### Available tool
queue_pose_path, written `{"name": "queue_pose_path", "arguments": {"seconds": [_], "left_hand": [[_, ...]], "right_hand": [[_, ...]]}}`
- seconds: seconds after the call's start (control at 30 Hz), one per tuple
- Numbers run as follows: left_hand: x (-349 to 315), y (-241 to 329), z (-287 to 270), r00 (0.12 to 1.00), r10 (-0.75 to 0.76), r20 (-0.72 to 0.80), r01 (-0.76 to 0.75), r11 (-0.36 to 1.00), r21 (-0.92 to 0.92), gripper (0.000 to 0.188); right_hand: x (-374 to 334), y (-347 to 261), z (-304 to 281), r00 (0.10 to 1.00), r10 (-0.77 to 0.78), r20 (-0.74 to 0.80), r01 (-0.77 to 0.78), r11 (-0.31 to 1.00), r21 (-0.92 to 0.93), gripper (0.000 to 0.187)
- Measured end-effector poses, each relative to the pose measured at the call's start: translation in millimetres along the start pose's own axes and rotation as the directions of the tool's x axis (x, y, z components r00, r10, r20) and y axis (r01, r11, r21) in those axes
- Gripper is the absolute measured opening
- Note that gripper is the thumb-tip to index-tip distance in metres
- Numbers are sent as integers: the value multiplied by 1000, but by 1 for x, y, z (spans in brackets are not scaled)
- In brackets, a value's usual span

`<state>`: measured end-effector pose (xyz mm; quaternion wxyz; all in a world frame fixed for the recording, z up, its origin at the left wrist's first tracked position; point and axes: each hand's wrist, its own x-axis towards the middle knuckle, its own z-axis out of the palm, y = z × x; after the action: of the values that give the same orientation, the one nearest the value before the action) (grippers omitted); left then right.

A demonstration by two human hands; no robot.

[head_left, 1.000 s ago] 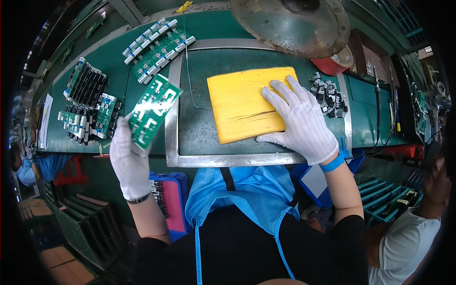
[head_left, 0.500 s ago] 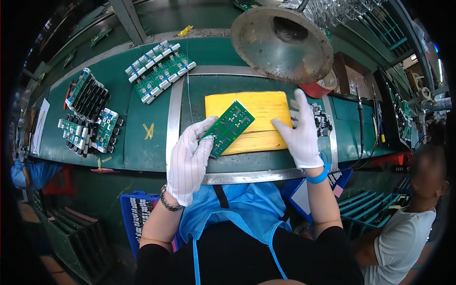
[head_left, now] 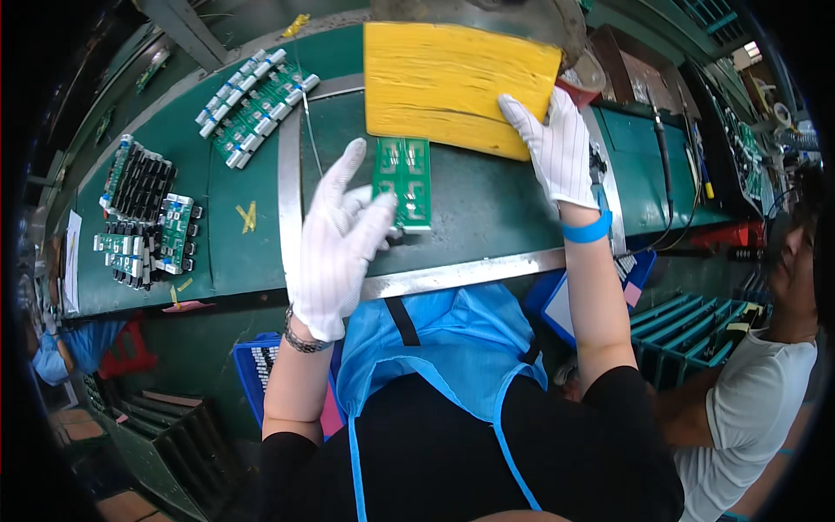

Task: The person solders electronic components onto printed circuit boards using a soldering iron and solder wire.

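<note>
The right hand (head_left: 561,143) holds a yellow block (head_left: 452,83) between thumb and fingers. The left hand (head_left: 335,248) has fingers spread, a green board (head_left: 413,187) at their tips.

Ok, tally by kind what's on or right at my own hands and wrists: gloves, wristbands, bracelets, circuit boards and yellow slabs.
White gloves: 2
Blue wristband: 1
Dark bracelet: 1
Green circuit board: 1
Yellow slab: 1
Total: 6
</note>
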<state>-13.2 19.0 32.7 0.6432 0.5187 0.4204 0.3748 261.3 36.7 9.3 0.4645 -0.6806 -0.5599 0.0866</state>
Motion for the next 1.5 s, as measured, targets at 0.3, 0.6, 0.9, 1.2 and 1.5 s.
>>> {"name": "queue_pose_path", "arguments": {"seconds": [0.3,0.6,0.9,1.2,1.5], "left_hand": [[-7,-35,38,951,172,257,-307,627,716,51],[1,-21,43,880,352,317,-433,322,842,55],[61,-22,76,718,355,599,-677,158,719,54],[99,14,29,696,604,389,-591,173,788,39],[98,-44,120,510,391,766,-841,40,539,32]], "right_hand": [[2,28,18,997,-62,-48,60,998,-37,38],[-33,20,-94,993,-8,-120,-23,968,-248,29],[-48,41,-68,976,-200,88,217,936,-275,27],[-79,23,-81,964,-217,152,260,879,-400,35],[-95,8,-69,985,33,172,44,906,-422,39]]}}
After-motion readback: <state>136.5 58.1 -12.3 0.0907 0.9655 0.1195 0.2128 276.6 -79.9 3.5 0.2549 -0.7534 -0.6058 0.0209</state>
